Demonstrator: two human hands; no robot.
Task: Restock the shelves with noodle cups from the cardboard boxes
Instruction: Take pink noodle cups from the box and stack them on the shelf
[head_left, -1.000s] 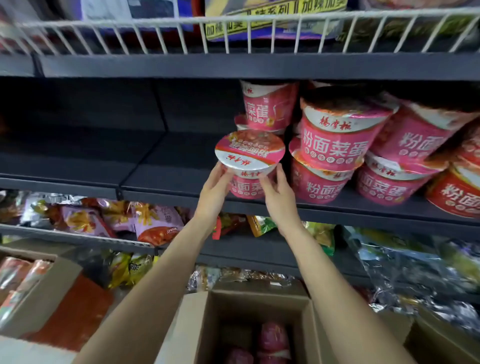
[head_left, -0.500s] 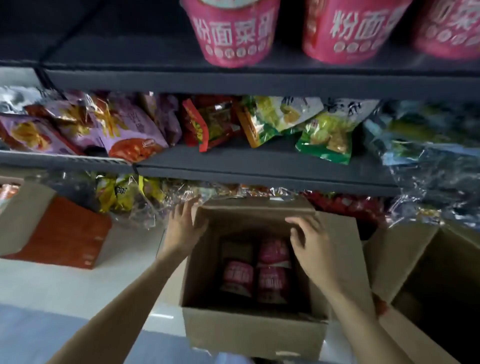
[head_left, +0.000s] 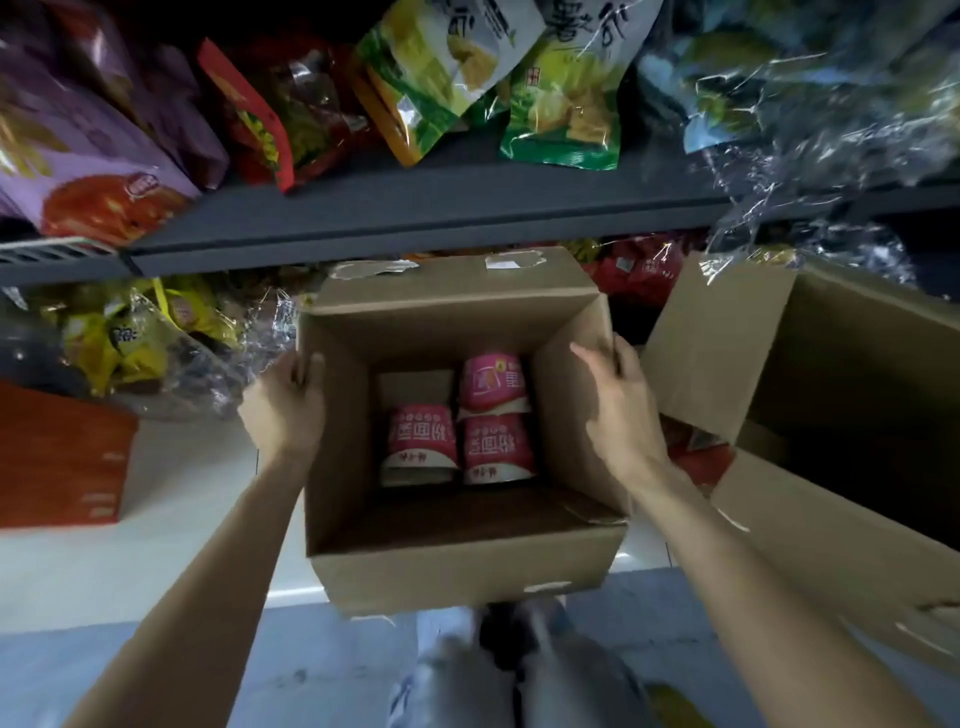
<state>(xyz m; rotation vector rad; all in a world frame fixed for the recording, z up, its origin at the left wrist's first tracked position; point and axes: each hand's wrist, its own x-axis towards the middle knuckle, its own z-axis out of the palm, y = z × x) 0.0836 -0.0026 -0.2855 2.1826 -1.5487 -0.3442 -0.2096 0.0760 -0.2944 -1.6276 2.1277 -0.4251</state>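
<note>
An open cardboard box (head_left: 467, 566) stands on the floor below me. At its bottom lie three pink noodle cups on their sides: one at the left (head_left: 420, 441), one at the right (head_left: 497, 448) and one behind it (head_left: 492, 382). My left hand (head_left: 288, 400) grips the box's left wall, thumb over the rim. My right hand (head_left: 618, 410) grips the right wall, fingers curled over its top edge. The shelf with the stocked noodle cups is out of view.
A dark shelf (head_left: 415, 218) above the box carries snack bags (head_left: 467, 78). A second open cardboard box (head_left: 779, 374) stands at the right, an orange-red carton (head_left: 57, 457) at the left. Wrapped packets (head_left: 156, 338) fill the lowest shelf. My legs (head_left: 509, 670) are below.
A cup was set on the upper shelf, then my view dropped to the box. Both hands came down and now grip the box's side walls.
</note>
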